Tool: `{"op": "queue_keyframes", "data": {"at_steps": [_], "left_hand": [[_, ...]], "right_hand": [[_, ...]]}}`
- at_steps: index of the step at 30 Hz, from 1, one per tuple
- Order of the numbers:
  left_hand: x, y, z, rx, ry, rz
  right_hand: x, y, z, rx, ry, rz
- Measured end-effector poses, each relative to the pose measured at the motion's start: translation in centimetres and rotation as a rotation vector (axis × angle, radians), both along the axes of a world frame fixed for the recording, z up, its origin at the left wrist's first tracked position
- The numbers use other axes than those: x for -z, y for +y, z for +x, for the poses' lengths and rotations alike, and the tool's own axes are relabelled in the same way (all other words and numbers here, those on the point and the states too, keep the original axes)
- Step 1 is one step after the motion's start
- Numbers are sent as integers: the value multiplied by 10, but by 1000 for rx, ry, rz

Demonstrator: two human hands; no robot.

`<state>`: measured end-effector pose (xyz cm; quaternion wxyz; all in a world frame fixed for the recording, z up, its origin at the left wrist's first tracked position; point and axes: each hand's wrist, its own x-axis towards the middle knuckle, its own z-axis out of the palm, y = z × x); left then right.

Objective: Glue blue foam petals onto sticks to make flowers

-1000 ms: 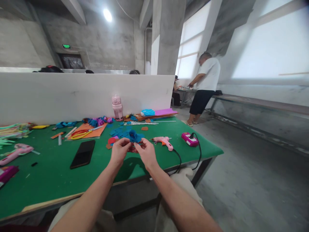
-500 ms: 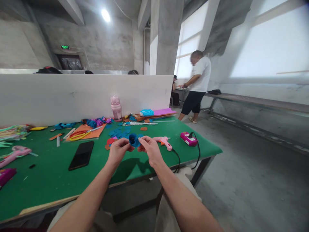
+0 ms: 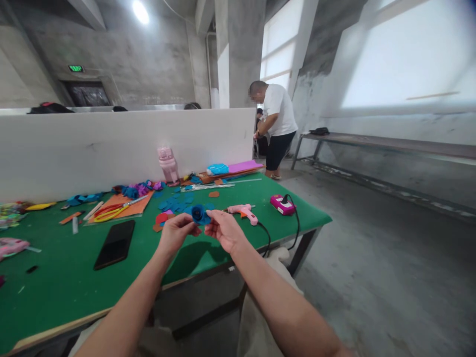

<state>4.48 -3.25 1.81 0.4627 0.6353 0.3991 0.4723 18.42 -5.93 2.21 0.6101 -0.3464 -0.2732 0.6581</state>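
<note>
Between my two hands, above the front of the green table (image 3: 152,248), is a blue flower (image 3: 199,214) with curled petals and a dark centre. My left hand (image 3: 177,232) pinches it from the left and below. From the right, my right hand (image 3: 225,229) grips a petal at its edge between thumb and forefinger. Just behind the flower lie loose blue petals (image 3: 176,202), with a red piece (image 3: 161,218) to their left. A pink glue gun (image 3: 243,213) rests to the right of my right hand, its black cord hanging over the edge.
A black phone (image 3: 115,244) lies to the left. Behind it are yellow-handled scissors (image 3: 111,213) on an orange sheet (image 3: 136,207). A pink bottle (image 3: 168,164) stands by the white partition (image 3: 111,144). A magenta power box (image 3: 282,204) sits near the right edge. Beyond, a person (image 3: 278,114) stands bent over.
The view has turned slightly right, so the table's things sit further left. My hands keep hold of the flower. The person beyond now leans further forward.
</note>
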Motion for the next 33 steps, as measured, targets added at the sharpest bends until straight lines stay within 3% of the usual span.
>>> {"op": "queue_keyframes", "data": {"at_steps": [3,5,7,10,13,17,23,33], "left_hand": [[1,-2,2,-12,-37,-66],[2,-2,3,-55,-62,-107],[3,-2,3,-88,-70,-142],[4,-2,1,-109,-57,-180],[4,-2,-1,-121,-29,-174],[7,-1,-2,-117,48,-105],[12,3,-5,-102,159,-56],[12,0,-4,-99,230,-20]], "right_hand": [[1,3,2,39,40,-56],[1,4,4,174,-43,-9],[0,2,7,353,-281,144],[-2,-4,10,535,-830,493],[-3,-9,12,577,-1251,739],[0,-9,11,573,-1576,801],[2,-7,9,558,-1798,794],[5,-7,7,538,-1877,818]]}}
